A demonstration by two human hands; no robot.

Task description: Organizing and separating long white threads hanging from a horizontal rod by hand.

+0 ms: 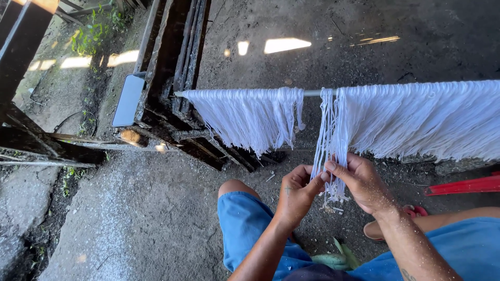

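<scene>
Sunlit patches on concrete floor (156,208)

We pinch a hanging bundle of white strands (332,140) between left hand (297,193) and right hand (362,182), below the rod (311,93).

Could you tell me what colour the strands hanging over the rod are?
White strands, seen best in the head view.

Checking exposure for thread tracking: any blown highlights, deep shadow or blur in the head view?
Head view: sun patches on the grey concrete floor are clipped; the dark wooden frame is near-black; the white hanging threads are bright but strands still resolve; both hands, left and right, are sharp; straight edges bow at the corners.
</scene>
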